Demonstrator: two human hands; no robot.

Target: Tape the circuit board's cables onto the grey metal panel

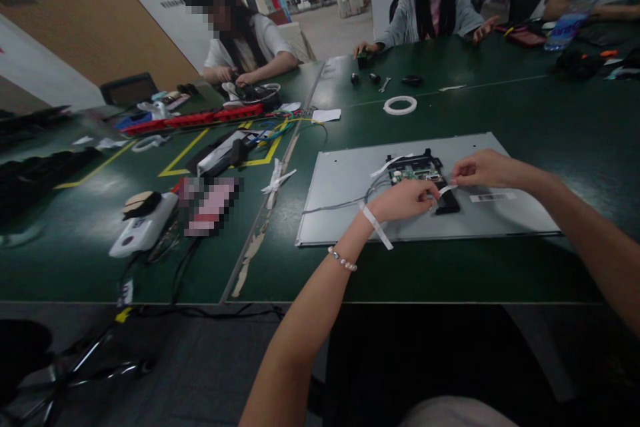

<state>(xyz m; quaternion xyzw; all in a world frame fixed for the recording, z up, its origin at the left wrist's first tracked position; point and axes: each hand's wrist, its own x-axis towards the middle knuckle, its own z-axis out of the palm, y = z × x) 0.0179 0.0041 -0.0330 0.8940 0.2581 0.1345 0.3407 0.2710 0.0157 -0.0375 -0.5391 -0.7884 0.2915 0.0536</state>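
A flat silver panel (340, 180) lies on the green table, with a black bracket and a green circuit board (400, 175) on it. My left hand (407, 200) is over the bracket, its fingers pinched on one end of a short white strip (447, 190). At the strip's other end, the fingers of my right hand (477, 169) are closed on it. Another white strip (376, 225) hangs at my left wrist, above a beaded bracelet. Grey cables (333, 207) run left from the board. A third white strip (387, 165) lies at the bracket's upper left.
Beyond the panel are a white tape roll (400, 105), a small wrench (385, 85) and black parts. Left are a white power strip (143, 227), a pink phone-like item (213, 207) and red sockets (195, 119). Several people sit across the table; a bottle (575, 20) stands far right.
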